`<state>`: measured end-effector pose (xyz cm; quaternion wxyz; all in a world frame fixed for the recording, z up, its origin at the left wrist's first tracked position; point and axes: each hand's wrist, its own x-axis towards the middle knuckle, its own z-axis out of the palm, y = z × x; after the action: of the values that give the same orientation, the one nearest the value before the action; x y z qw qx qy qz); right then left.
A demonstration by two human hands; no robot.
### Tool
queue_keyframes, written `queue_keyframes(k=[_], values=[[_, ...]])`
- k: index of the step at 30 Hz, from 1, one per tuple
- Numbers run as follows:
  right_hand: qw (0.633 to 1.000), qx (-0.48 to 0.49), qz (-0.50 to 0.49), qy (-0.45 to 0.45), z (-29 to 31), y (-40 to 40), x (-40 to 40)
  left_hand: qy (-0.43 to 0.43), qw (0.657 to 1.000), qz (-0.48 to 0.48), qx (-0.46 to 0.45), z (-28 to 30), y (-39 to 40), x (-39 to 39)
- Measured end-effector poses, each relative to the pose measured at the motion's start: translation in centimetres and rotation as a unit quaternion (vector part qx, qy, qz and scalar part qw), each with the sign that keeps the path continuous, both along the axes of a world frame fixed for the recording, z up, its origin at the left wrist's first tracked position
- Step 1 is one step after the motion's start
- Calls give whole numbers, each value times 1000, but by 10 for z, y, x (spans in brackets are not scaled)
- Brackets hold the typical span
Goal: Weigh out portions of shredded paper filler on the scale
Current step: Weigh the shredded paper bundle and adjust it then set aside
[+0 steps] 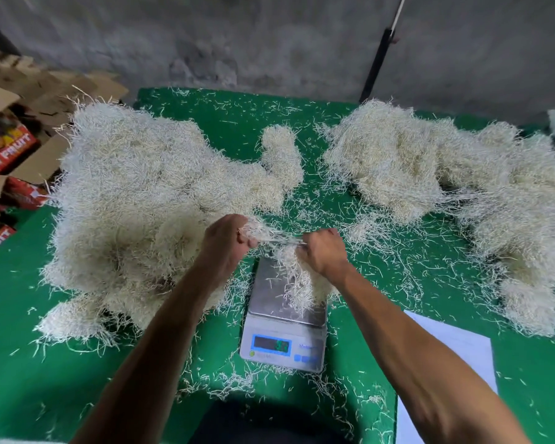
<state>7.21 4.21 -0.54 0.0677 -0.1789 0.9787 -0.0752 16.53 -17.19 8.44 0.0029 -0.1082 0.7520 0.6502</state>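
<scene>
A white digital scale (269,331) with a steel pan stands on the green table (20,315) in front of me. Its blue display is lit but blurred. My left hand (226,240) and my right hand (322,253) both grip one tuft of shredded paper filler (297,283) just above the far end of the pan, with strands stretched between them. The tuft hangs down from my right hand onto the right side of the pan. A big heap of filler (135,200) lies to the left, touching my left hand.
A second heap of filler (462,187) spreads over the right of the table. A white sheet of paper (455,347) lies at the near right. Cardboard fruit boxes (10,145) are stacked off the table's left edge. Loose strands litter the cloth; a grey wall stands behind.
</scene>
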Motion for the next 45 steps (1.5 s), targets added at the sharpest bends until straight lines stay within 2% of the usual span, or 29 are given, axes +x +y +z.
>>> queue_keyframes(k=[2,6,8,10,12,15,17,20,22,23,25,27,28,30,31,33,35,36,38,39,41,45], values=[[1000,1,0,-13,0,4,-3,73,997,23,15,4,-13,7],[998,-41,6,-52,-5,3,5,194,971,82,109,19,-31,11],[996,-56,25,-57,-11,-4,12,190,971,117,83,32,-37,9],[995,-42,59,-63,-9,-13,15,210,973,92,-2,34,-37,2],[994,-31,89,-48,-1,-20,13,173,976,55,-123,25,-34,-5],[992,-73,101,8,19,-28,6,105,986,80,-104,18,-19,-17],[981,-188,53,2,37,-31,2,80,981,98,-150,14,-15,-24],[909,-414,-48,3,61,-31,-2,57,971,65,-224,8,-7,-30],[875,-479,-66,31,76,-28,-1,78,969,47,-228,8,1,-32],[865,-497,-64,24,82,-26,0,82,976,31,-200,9,7,-35],[847,-530,-37,-39,93,-22,2,104,980,2,-168,15,16,-39],[835,-537,-3,-121,103,-18,3,105,992,-43,-52,19,26,-46],[838,-527,6,-141,106,-15,1,101,992,-72,12,21,29,-50],[841,-520,-8,-150,108,-5,-5,72,993,-57,76,22,36,-57],[843,-514,-32,-155,108,2,-11,59,995,-21,77,21,38,-62],[861,-474,-74,-167,113,19,-23,55,997,55,20,15,40,-71],[873,-452,-111,-143,118,42,-41,26,996,86,-26,1,39,-76],[860,-474,-147,-114,120,54,-51,0,995,87,-42,-8,39,-78],[803,-545,-229,-66,121,79,-68,-35,995,73,-62,-29,41,-79],[788,-558,-254,-54,119,88,-74,-39,994,58,-79,-39,44,-79],[810,-515,-269,-74,110,101,-75,-34,991,30,-127,-57,50,-81],[937,-246,-220,-112,68,108,-58,-59,987,41,-145,-85,58,-86]])
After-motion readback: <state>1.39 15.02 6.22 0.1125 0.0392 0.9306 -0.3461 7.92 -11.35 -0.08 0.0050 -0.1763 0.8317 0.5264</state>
